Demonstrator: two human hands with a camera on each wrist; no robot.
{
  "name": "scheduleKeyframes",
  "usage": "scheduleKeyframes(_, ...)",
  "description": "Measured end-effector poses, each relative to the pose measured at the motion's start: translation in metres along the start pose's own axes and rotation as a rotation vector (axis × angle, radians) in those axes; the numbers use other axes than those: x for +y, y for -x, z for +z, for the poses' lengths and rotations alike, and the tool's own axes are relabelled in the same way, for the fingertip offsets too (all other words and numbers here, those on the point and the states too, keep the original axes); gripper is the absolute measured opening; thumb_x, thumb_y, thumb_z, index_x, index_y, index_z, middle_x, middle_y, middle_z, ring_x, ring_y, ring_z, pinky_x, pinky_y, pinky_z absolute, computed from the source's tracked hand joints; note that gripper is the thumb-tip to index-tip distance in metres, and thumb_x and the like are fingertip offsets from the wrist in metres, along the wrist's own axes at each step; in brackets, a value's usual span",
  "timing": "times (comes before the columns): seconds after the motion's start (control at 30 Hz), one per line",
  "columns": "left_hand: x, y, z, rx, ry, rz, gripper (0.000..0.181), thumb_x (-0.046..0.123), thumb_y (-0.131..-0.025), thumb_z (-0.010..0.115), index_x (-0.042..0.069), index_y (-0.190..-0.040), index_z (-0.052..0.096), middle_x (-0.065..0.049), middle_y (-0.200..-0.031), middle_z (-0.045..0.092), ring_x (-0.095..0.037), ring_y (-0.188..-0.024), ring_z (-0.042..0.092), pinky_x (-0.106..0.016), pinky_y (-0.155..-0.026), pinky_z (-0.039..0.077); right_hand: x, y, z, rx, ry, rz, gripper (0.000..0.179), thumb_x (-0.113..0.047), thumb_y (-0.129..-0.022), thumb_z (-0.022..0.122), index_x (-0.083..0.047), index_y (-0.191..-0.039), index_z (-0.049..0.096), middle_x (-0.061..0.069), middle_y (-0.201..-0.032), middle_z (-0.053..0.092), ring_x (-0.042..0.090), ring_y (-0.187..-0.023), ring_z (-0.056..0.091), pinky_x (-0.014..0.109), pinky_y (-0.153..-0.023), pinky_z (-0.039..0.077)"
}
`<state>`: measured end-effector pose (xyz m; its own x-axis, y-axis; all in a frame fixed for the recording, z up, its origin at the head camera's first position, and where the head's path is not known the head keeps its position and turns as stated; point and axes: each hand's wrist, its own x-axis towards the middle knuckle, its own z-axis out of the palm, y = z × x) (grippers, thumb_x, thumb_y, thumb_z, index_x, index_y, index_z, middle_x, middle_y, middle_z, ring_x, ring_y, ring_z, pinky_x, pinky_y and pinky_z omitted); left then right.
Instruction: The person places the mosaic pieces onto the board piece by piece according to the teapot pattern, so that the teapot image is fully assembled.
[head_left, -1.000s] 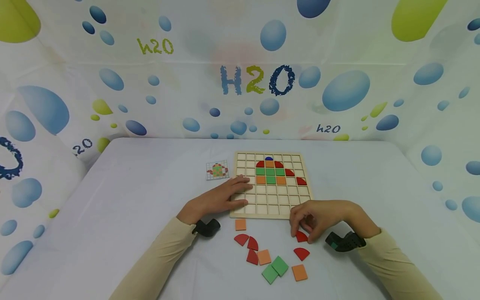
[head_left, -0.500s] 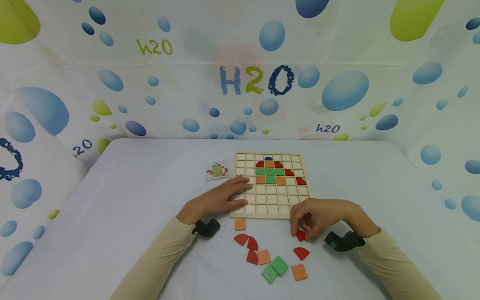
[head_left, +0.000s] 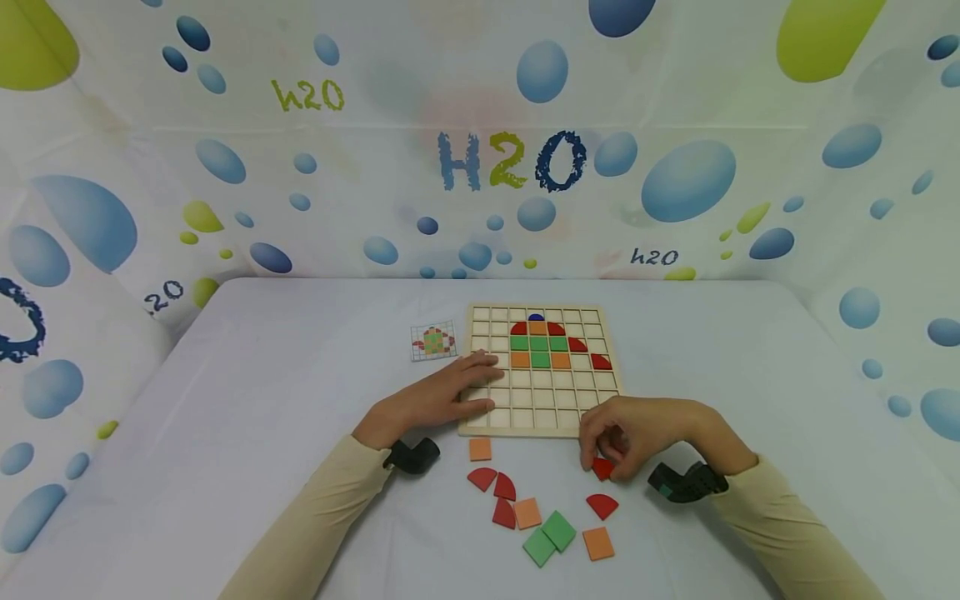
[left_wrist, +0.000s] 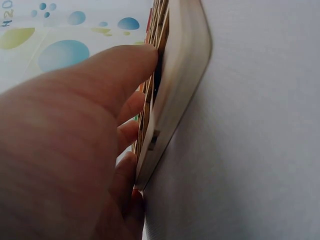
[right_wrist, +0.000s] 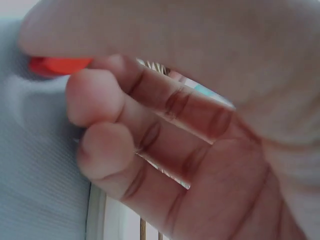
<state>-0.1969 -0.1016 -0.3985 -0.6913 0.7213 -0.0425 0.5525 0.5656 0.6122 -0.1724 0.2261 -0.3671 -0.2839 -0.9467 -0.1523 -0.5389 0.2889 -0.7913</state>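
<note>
With thumb and forefinger, my right hand (head_left: 637, 429) pinches a red quarter-circle tile (head_left: 602, 469) at the table surface, just below the front right of a wooden grid board (head_left: 543, 422). The same tile (right_wrist: 62, 65) shows between thumb and forefinger in the right wrist view, its far part hidden. My left hand (head_left: 431, 396) rests on the board's left side, fingers extended; in the left wrist view its thumb (left_wrist: 135, 62) touches the frame. On the board lie green tiles (head_left: 540, 342), orange tiles (head_left: 520, 360), red quarter-circles (head_left: 601, 362) and a blue piece (head_left: 536, 317).
A small pattern card (head_left: 432, 341) lies left of the board. Before the board are several loose tiles: an orange square (head_left: 480, 449), red quarter-circles (head_left: 602, 506), two overlapping green squares (head_left: 539, 547) and another orange square (head_left: 598, 543). A printed backdrop (head_left: 375, 167) stands behind the table.
My right thumb has drawn in toward the forefinger over the red tile, and that tile has shifted slightly. The left hand stays put on the board.
</note>
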Motion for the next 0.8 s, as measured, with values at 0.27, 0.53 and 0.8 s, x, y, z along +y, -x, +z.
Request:
scheduleKeyframes(0.27, -0.001, -0.001, 0.000, 0.004, -0.004, 0.011, 0.054, 0.030, -0.098, 0.060, 0.008, -0.145, 0.046, -0.012, -0.155, 0.033, -0.030, -0.148, 0.020, -0.048, -0.117, 0.025, 0.004, 0.002, -0.002, 0.079, 0.024, 0.026, 0.019, -0.009, -0.082, 0.077, -0.015, -0.100, 0.072, 0.001, -0.094, 0.060, 0.010, -0.067, 0.057, 0.021, -0.058, 0.052)
scheduleKeyframes(0.53, -0.001, -0.001, 0.001, -0.001, -0.001, 0.002, 0.054, 0.029, -0.098, 0.060, 0.009, -0.146, 0.046, -0.010, -0.156, 0.032, -0.028, -0.148, 0.019, -0.046, -0.118, 0.024, 0.012, 0.008, -0.006, 0.136, 0.021, 0.059, 0.021, -0.012, -0.082, 0.078, -0.016, -0.102, 0.072, 0.000, -0.096, 0.060, 0.013, -0.069, 0.059, 0.023, -0.060, 0.054)
scheduleKeyframes(0.8, -0.001, 0.000, 0.001, 0.004, 0.005, 0.020, 0.054, 0.029, -0.098, 0.060, 0.007, -0.145, 0.046, -0.012, -0.156, 0.033, -0.030, -0.148, 0.020, -0.048, -0.117, 0.024, 0.025, 0.018, -0.012, 0.199, 0.009, 0.013, 0.021, -0.006, -0.084, 0.075, -0.011, -0.104, 0.070, 0.004, -0.095, 0.061, 0.016, -0.070, 0.059, 0.024, -0.063, 0.055)
